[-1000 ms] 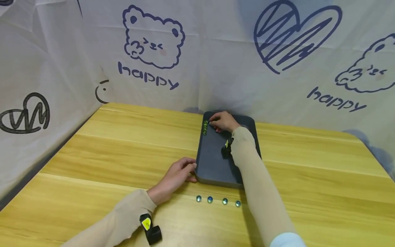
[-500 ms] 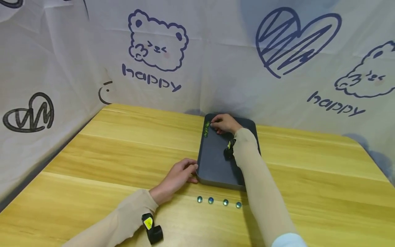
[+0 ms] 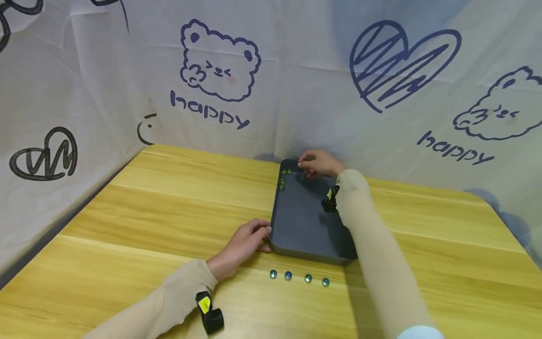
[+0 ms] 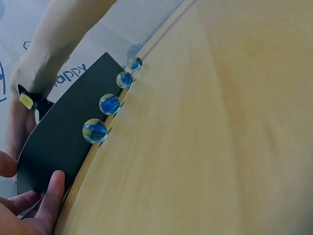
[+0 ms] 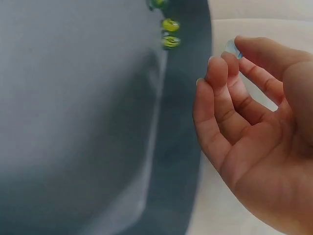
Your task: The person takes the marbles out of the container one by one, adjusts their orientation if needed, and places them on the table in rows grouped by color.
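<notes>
Wrist cams: right hand [image 5: 266,132] pinched a bluish see-through glass marble [image 5: 232,48] upper right, partly covered tbh; left hand [image 3: 242,240], cropped lower left, rested spread against the dark-grey rectangular tray [image 3: 305,221].

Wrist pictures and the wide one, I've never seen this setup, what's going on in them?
There's no machine; a person works barehanded. The wide picture is from a head camera, the close ones from wrist cameras. A dark tray sits on the wooden table, with green-yellow marbles near its far left corner. Four blue-streaked marbles lie in a row before it. The left hand touches the tray's near left corner; the right hand pinches something bluish and glassy, partly hidden by fingers.
</notes>
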The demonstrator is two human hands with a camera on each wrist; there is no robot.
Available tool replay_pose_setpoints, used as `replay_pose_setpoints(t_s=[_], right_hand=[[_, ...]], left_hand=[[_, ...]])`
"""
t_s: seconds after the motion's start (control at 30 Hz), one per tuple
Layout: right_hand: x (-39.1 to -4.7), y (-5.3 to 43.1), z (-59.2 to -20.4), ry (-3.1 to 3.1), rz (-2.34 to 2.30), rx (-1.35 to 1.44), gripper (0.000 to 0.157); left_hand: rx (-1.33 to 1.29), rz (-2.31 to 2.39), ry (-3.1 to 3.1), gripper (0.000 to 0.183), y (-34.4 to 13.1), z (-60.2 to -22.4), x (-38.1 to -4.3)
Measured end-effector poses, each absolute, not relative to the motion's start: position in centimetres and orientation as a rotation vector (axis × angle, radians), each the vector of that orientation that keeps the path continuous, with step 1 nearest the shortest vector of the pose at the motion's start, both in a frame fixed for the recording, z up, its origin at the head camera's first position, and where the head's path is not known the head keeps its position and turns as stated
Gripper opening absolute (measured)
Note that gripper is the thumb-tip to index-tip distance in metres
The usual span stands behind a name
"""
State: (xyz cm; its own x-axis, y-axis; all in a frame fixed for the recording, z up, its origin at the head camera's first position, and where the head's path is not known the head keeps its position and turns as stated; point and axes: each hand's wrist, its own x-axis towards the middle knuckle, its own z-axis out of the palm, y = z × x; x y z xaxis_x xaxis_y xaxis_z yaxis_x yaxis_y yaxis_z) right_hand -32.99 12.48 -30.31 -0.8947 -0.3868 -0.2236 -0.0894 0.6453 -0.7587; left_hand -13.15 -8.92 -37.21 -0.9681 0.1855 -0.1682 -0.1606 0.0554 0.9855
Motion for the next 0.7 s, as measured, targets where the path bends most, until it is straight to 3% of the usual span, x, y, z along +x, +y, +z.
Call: replay_pose_setpoints(t_s=[0.37,0.7], right_hand=[[-30.7,14.2,-27.1,2.232,-1.589,-0.441,0.038],[-27.8,15.4,-28.6,2.303,-1.703,-0.477,0.032]], left_hand=[[0.027,2.018,2.089,0.032,-9.0,-37.2,-13.4],[0.026,2.008,2.084,0.033,-8.7,-37.4,-13.2]])
